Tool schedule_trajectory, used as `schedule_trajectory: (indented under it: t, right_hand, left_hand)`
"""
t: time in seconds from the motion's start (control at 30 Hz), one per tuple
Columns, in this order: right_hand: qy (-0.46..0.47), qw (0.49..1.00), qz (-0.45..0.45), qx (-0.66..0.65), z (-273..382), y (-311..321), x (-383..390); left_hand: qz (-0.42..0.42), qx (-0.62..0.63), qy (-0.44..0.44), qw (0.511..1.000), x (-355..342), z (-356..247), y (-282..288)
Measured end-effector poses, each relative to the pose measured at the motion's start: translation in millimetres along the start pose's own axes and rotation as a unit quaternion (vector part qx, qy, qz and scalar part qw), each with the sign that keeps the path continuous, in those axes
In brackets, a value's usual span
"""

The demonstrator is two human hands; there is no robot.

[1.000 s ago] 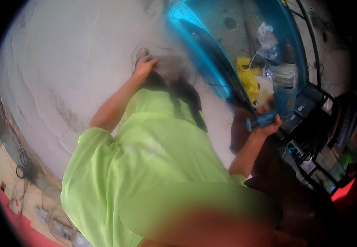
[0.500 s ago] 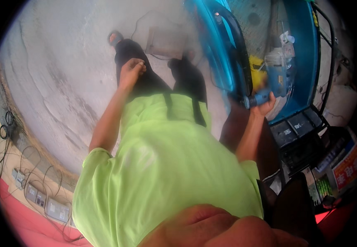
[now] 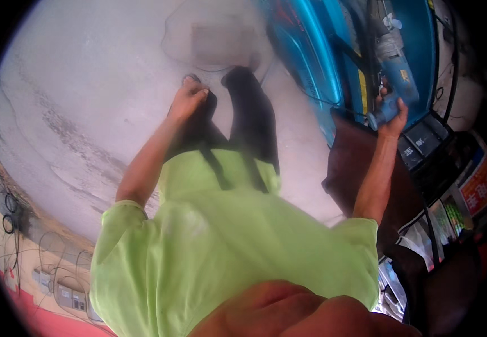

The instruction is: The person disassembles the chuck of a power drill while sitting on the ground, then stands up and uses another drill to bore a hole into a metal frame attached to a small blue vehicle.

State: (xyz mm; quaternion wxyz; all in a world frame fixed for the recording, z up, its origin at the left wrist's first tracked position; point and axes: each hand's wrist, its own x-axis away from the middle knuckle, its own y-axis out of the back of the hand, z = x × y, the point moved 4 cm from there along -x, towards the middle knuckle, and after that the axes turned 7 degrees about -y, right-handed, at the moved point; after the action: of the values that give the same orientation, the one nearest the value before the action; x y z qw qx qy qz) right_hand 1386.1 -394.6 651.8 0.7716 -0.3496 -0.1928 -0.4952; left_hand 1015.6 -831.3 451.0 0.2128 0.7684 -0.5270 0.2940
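Head view: right hand upper right of frame, fingers wrapped tight round handle of blue power tool, now lifted well clear against blue machine body; half a second back it sat lower, partly hidden. Tool looks picked up, in hand. Left hand upper centre, loosely curled, holding nothing, hanging beside dark trouser leg above grey concrete floor.
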Motion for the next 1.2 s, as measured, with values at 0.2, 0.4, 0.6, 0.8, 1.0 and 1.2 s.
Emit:
schedule_trajectory:
  t: [0.2,0.4,0.6,0.8,1.0,1.2]
  right_hand:
    - [-0.001,0.997,0.041,0.063,6.1,10.8,-2.7]
    - [-0.063,0.993,0.056,-0.078,5.5,26.2,18.9]
    - [0.111,0.967,0.049,0.225,56.3,41.4,10.7]
    - [0.293,0.838,-0.151,0.435,50.4,52.5,18.0]
    - [0.272,0.909,-0.108,0.296,33.9,59.0,20.6]
    - [0.242,0.951,-0.064,0.183,33.6,61.6,19.9]
  left_hand:
    - [0.076,-0.046,0.002,0.996,-50.4,73.7,-93.8]
    - [0.184,-0.127,-0.081,0.971,-122.6,170.1,-238.1]
    - [0.175,-0.207,-0.104,0.957,-248.4,298.7,-419.7]
    - [0.089,-0.326,-0.278,0.899,-373.4,360.9,-505.5]
    - [0.003,-0.429,-0.324,0.843,-435.0,368.8,-511.2]
    - [0.049,-0.461,-0.303,0.833,-444.5,368.9,-493.3]
